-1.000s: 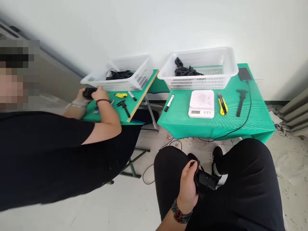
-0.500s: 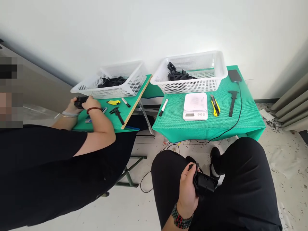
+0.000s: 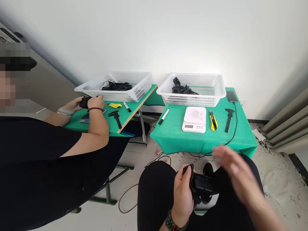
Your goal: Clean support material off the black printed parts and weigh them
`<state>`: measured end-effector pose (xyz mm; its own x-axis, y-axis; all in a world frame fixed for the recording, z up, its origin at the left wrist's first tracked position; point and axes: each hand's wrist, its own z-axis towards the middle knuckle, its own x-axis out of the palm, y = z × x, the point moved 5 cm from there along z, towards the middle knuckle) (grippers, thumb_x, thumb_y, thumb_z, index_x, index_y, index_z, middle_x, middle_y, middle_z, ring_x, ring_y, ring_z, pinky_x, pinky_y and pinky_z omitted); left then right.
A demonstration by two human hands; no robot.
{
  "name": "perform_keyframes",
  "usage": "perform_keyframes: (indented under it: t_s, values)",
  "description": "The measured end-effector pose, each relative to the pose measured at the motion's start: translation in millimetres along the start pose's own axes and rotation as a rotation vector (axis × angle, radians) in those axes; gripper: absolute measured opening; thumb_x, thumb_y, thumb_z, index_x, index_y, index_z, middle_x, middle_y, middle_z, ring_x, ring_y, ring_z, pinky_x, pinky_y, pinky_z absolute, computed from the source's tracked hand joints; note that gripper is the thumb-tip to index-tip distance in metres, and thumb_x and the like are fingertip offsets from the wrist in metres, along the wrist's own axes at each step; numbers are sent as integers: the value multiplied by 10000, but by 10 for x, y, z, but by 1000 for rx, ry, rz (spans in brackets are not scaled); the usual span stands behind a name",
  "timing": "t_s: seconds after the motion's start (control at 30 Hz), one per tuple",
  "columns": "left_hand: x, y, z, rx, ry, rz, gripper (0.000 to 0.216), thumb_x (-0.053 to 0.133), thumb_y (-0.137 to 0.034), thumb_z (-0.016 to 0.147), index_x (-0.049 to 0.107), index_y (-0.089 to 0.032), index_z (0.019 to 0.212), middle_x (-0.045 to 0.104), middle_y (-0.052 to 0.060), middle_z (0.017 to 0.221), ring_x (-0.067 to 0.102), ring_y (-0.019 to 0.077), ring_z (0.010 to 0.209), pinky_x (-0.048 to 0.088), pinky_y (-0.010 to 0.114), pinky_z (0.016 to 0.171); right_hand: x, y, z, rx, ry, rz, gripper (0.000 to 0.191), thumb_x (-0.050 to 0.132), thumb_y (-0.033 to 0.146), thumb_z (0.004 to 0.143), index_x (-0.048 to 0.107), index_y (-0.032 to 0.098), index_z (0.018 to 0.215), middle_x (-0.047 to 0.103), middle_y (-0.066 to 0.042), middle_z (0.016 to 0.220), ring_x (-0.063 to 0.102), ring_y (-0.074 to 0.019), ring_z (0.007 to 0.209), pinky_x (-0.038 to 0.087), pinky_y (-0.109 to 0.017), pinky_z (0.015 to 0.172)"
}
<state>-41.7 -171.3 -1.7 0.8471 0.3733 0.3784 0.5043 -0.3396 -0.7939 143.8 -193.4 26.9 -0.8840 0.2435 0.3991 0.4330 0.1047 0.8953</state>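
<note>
Between my thighs, my left hand [image 3: 183,192] is wrapped round a black plastic part [image 3: 203,185] with a boxy block at its right side. My fingers and the dark trousers hide some of its shape. To the right of it, above my right thigh, my right hand [image 3: 237,170] is in the air, smeared by motion. Its fingers look stretched out, and nothing shows in them. Past my knees stands a green-covered table [image 3: 173,136] with a white digital scale [image 3: 194,119], a yellow utility knife [image 3: 213,120], a black caliper [image 3: 229,120] and a white marker [image 3: 164,116].
A white plastic basket [image 3: 192,100] with black parts [image 3: 184,89] stands at the table's back. A black pad [image 3: 232,96] with a cable lies right of it. On the left, a co-worker [image 3: 31,166] holds a black part at another table with a similar basket [image 3: 141,91].
My right hand has come into view from the right. The left hand keeps its hold on the black part. The view has tilted up, so the tables sit lower in the picture.
</note>
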Motion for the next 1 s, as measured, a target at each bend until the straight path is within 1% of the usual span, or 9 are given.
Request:
perform_keyframes:
  t_s: [0.07,0.17,0.23,0.3,0.37,0.53,0.6,0.83,1.0]
  values:
    - [44,-55,-36,136,13,124,440,875,-535,628,717,-184,842,689,55,815,645,217,797,514,280,719,142,-289,-78,99,44,39,587,779,636,763,721,241,1193,704,-116,1223,637,-299,1147,511,-429,971]
    - [153,-87,-119,255,169,319,409,813,-584,709,720,-190,769,655,57,731,592,204,697,495,286,665,224,-660,-202,263,16,101,513,788,669,724,749,227,982,701,-67,941,626,-198,790,505,-304,682]
    - [185,-98,-158,297,225,387,399,790,-589,738,730,-195,770,642,59,709,573,205,680,487,289,659,217,-711,-234,276,38,108,472,811,649,708,712,201,819,600,-16,749,507,-139,626,438,-261,571]
    - [185,-104,-164,326,227,417,391,787,-584,746,743,-199,793,649,67,728,575,212,704,486,288,680,163,-654,-226,247,58,84,469,832,613,708,666,175,702,514,10,668,433,-111,601,399,-236,564]
    - [185,-95,-144,333,240,427,398,766,-594,767,741,-197,788,640,66,721,563,207,696,481,285,675,76,-584,-197,229,29,77,474,851,580,705,644,157,646,499,13,650,411,-99,610,383,-223,581]
    - [103,-72,-65,291,207,322,441,764,-629,754,740,-191,790,630,67,710,551,192,663,467,276,623,-156,-662,-120,317,-278,352,456,916,557,593,719,211,815,640,-14,776,575,-176,702,464,-280,596]
    - [58,-82,-56,300,199,334,462,748,-646,761,745,-187,814,642,75,732,560,193,665,470,277,613,-191,-726,-97,319,-335,445,452,921,527,595,733,247,895,662,-2,843,589,-178,733,469,-277,587]
    - [85,-130,-104,418,341,576,393,611,-552,909,743,-182,920,597,39,683,545,171,619,488,276,590,-113,-793,-108,311,-260,478,416,954,472,593,739,205,830,659,-4,831,569,-151,761,496,-278,665]
    - [175,-124,-156,496,409,545,304,645,-452,905,718,-172,815,615,56,779,601,170,696,513,258,621,58,-713,-116,317,-167,493,432,972,425,569,751,185,852,654,-12,767,539,-134,687,453,-254,614]
